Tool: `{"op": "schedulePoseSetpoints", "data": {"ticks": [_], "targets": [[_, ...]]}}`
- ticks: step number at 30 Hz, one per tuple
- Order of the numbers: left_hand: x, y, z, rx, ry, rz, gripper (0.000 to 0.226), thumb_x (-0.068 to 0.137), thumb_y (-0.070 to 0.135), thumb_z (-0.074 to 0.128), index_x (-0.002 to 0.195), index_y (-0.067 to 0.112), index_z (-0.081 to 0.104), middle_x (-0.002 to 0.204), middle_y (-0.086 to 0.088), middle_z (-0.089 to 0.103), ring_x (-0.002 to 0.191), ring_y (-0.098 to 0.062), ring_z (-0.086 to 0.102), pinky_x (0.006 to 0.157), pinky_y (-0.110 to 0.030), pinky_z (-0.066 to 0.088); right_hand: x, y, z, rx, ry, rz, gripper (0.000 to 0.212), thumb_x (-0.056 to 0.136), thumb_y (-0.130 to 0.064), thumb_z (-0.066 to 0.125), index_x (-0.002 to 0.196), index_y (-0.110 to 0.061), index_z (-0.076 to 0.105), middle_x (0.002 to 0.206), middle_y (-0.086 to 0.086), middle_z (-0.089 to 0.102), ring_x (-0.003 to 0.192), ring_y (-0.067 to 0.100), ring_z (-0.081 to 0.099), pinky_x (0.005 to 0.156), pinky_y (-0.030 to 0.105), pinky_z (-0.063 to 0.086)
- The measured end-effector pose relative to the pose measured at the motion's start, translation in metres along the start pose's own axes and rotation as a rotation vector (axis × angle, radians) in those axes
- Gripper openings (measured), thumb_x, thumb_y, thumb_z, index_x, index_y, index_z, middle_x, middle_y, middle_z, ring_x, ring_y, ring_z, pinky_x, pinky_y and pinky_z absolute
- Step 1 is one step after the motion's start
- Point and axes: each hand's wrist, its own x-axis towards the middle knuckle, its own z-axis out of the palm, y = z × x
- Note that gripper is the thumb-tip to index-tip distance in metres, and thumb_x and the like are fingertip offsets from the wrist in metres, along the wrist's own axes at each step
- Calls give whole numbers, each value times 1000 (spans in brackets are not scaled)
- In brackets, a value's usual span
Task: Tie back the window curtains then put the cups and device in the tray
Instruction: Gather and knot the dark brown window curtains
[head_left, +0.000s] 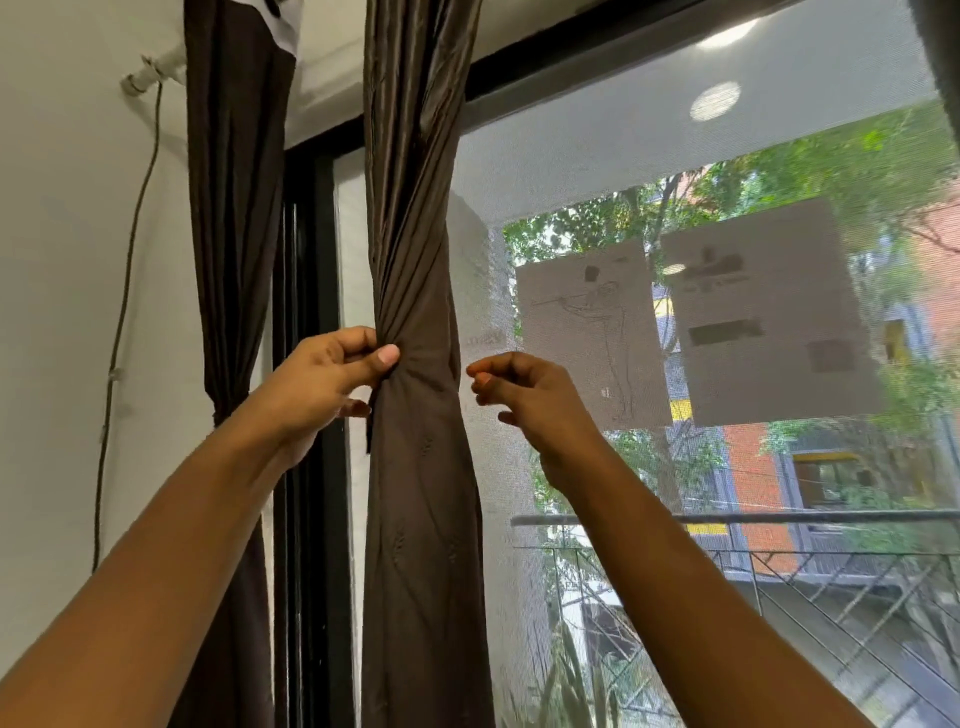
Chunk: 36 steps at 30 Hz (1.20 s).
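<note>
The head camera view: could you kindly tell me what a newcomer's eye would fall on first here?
First comes the twisted brown curtain hanging at the centre, which the left hand pinches at its gathered waist. The right hand is just to the right of it, fingers curled, apart from the cloth. Behind, to the right, the window screen shows green trees and an orange building outside.

The left grip (322, 384) pinched the twisted brown curtain (415, 493) at its gathered middle. The right grip (524, 395), fingers curled on nothing, hung just beside it, before the window mesh (675, 156).
</note>
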Motion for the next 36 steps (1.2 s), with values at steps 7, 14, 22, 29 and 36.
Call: {"op": "schedulePoseSetpoints", "data": {"ticks": [7,14,22,29,36], "targets": [[2,-2,2,17,-22,27,37,82,37,58,112,15,66,108,3,71,107,-17,62,98,-36,43,-7,6,5,-39,-327,176,25,95,-18,53,120,-18,57,107,1,63,102,19,60,94,39,47],[5,-9,12,204,117,88,12,95,25,55,95,18,66,97,0,70,96,-15,65,92,-32,49,-5,4,-12,-391,112,-41,12,94,-20,57,101,-15,66,83,3,68,68,12,64,65,23,50],[3,3,38,271,82,137,22,97,33,51,82,17,47,81,-18,55,78,-34,56,80,-50,50,1,-39,-41,-466,213,-247,8,90,-20,63,82,-22,64,69,-7,66,51,8,62,59,27,55],[-7,17,40,278,109,106,36,80,47,65,97,22,45,69,-12,55,74,-34,62,68,-46,56,-4,-47,-43,-763,167,-602,6,83,-17,70,88,-17,72,83,-1,70,71,10,63,72,30,55],[-17,45,25,22,-16,171,19,90,10,57,103,18,67,90,-3,75,84,-15,71,69,-30,58,-5,-47,-48,-787,175,-775,11,81,-13,71,92,-14,74,81,2,69,72,16,65,69,37,56]]}}
